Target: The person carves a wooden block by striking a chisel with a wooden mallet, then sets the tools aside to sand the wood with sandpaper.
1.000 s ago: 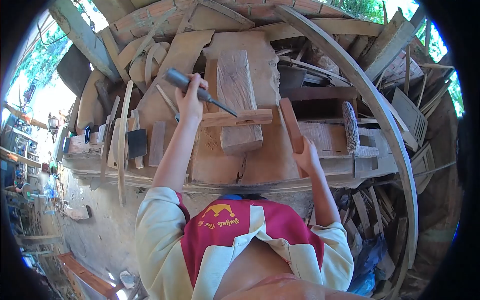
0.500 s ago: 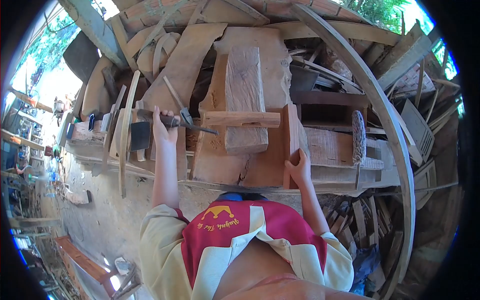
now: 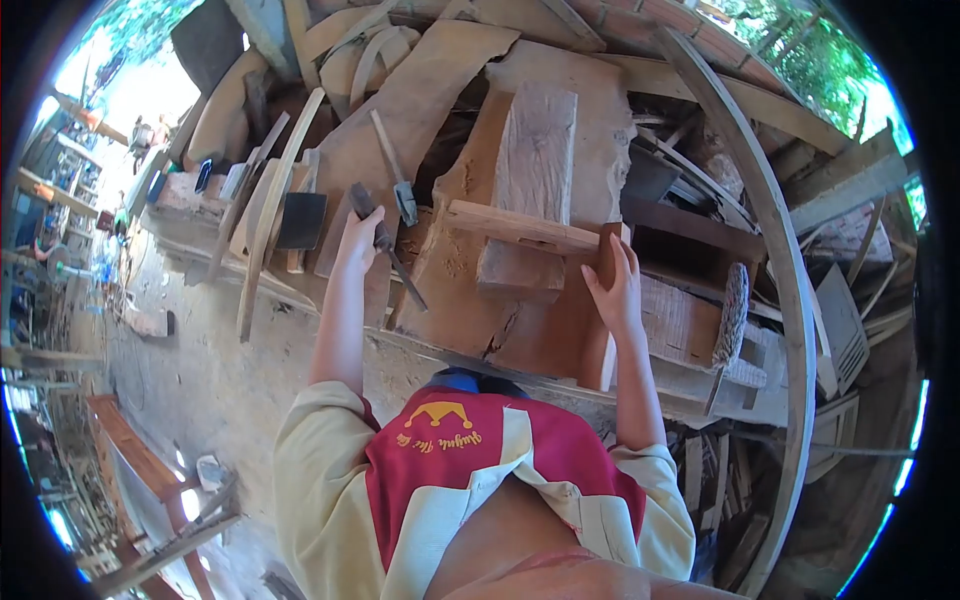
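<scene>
My left hand point(image 3: 362, 238) is closed round the dark handle of a chisel point(image 3: 403, 277), whose long narrow metal shaft points down and right over the bench. My right hand point(image 3: 618, 285) lies against an upright reddish wooden board point(image 3: 598, 350), its fingers stretched and thumb apart near the board's top end. A slotted wooden rail point(image 3: 510, 226) meets this board there and crosses over a thick wooden block point(image 3: 538, 150). Past my left hand lies a hammer-like tool point(image 3: 404, 200) with a light handle.
A wide plank point(image 3: 440, 300) with wood shavings forms the bench top. A dark flat blade point(image 3: 300, 220) and a curved strip point(image 3: 275, 210) lie at left. A bristly brush point(image 3: 732, 315) stands right, beside a long curved beam point(image 3: 795, 290). Scrap wood is piled behind.
My left hand has turned the chisel to point more downward, off the rail. My right hand has moved up the board from its lower part, fingers now extended. The view has shifted.
</scene>
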Demonstrator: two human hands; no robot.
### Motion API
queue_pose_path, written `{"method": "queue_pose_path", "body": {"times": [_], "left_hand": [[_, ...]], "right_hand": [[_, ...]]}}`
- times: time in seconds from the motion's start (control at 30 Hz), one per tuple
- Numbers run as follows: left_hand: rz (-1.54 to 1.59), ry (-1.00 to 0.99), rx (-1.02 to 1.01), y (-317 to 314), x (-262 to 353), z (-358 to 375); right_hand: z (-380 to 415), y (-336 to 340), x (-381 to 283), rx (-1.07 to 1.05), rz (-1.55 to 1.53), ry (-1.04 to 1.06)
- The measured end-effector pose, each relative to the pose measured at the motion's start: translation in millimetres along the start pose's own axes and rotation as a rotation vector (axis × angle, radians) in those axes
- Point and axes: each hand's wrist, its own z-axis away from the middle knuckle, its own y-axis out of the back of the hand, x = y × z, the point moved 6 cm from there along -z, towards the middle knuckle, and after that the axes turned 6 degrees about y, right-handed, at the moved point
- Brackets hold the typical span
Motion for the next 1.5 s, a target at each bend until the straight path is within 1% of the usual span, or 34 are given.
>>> {"method": "queue_pose_path", "body": {"times": [0.03, 0.07, 0.13, 0.17, 0.23, 0.27, 0.33, 0.37, 0.4, 0.43, 0.47, 0.53, 0.57, 0.6, 0.67, 0.7, 0.73, 0.8, 0.83, 0.87, 0.93, 0.97, 1.0, 1.07, 1.1, 1.13, 1.17, 1.2, 1.27, 1.3, 1.37, 1.4, 1.47, 1.5], "left_hand": [[-0.069, -0.03, -0.005, 10, 0, -10], [-0.057, -0.033, 0.012, 18, -6, -20], [-0.346, -0.321, 0.104, 30, 9, -20], [-0.334, -0.323, 0.131, 40, 12, -22], [-0.638, -0.168, 0.187, 53, 8, -22], [-0.612, -0.167, 0.218, 60, 1, -21], [-0.629, -0.586, 0.495, 71, 6, -6], [-0.695, -0.456, 0.54, 66, 14, 16], [-0.675, -0.451, 0.591, 65, 14, 28], [-0.538, -0.401, 0.543, 74, 11, 36], [-0.427, -0.367, 0.441, 71, 11, 36], [-0.157, -0.43, 0.328, 81, 1, 25], [-0.051, -0.446, 0.317, 77, 7, 38], [-0.044, -0.456, 0.343, 82, 8, 41], [-0.089, -0.388, 0.284, 90, 7, 39], [-0.066, -0.455, 0.281, 94, 9, 40], [-0.059, -0.455, 0.304, 102, 9, 41], [-0.192, -0.505, 0.336, 113, 14, 52], [-0.208, -0.478, 0.32, 118, 15, 57], [-0.206, -0.482, 0.338, 128, 14, 58], [-0.268, -0.371, 0.325, 150, 2, 50], [-0.303, -0.464, 0.295, 156, 8, 54], [-0.307, -0.465, 0.303, 167, 8, 56], [-0.367, -0.48, 0.342, 175, 28, 82], [-0.321, -0.497, 0.309, 182, 34, 88], [-0.329, -0.495, 0.3, 193, 32, 85], [-0.321, -0.466, 0.31, 207, 26, 81], [-0.312, -0.433, 0.321, 220, 23, 77], [-0.355, -0.43, 0.322, 237, 27, 78], [-0.315, -0.437, 0.324, 245, 28, 76], [-0.273, -0.433, 0.306, 253, 31, 73], [-0.271, -0.418, 0.314, 253, 37, 76], [-0.263, -0.385, 0.298, 254, 32, 72], [-0.321, -0.374, 0.326, 254, 28, 67]], "right_hand": [[-7, -6, -4, -0.025, 0.001, 0.043], [-13, -8, -9, -0.035, -0.007, 0.059], [-26, -15, -22, -0.164, 0.077, 0.079], [-29, -20, -25, -0.176, 0.065, 0.104], [-32, -24, -22, -0.167, -0.09, 0.051], [-33, -23, -25, -0.184, -0.098, 0.087], [-28, -17, -30, -0.25, 0.068, 0.141], [-25, -14, -37, -0.255, 0.023, 0.109], [-19, -12, -42, -0.263, -0.023, 0.078], [-14, -26, -22, -0.312, -0.36, -0.113], [3, -36, 2, -0.352, -0.672, -0.362], [16, -34, -9, -0.278, -0.997, -0.625], [25, -36, -17, -0.27, -1.092, -0.722], [34, -41, -22, -0.262, -1.183, -0.828], [44, -50, -28, -0.323, -1.273, -0.853], [47, -59, -34, -0.363, -1.354, -0.895], [44, -65, -40, -0.39, -1.354, -0.89], [39, -80, -58, -0.567, -1.532, -0.974], [32, -89, -72, -0.69, -1.702, -0.907], [26, -100, -81, -0.711, -1.706, -0.902], [13, -125, -109, -0.732, -1.631, -0.889], [5, -137, -127, -0.69, -1.485, -0.865], [-4, -151, -146, -0.696, -1.491, -0.864], [-25, -174, -181, -0.84, -1.216, -0.579], [-30, -188, -194, -0.834, -1.218, -0.587], [-35, -207, -201, -0.807, -1.106, -0.568], [-42, -226, -208, -0.781, -0.995, -0.548], [-49, -242, -217, -0.774, -0.998, -0.557], [-55, -277, -230, -0.906, -0.885, -0.602], [-56, -295, -236, -0.897, -0.882, -0.615], [-68, -316, -248, -0.733, -0.723, -0.386], [-72, -319, -254, -0.723, -0.708, -0.402], [-77, -321, -264, -0.744, -0.436, -0.318], [-77, -322, -264, -0.739, -0.417, -0.342]]}}
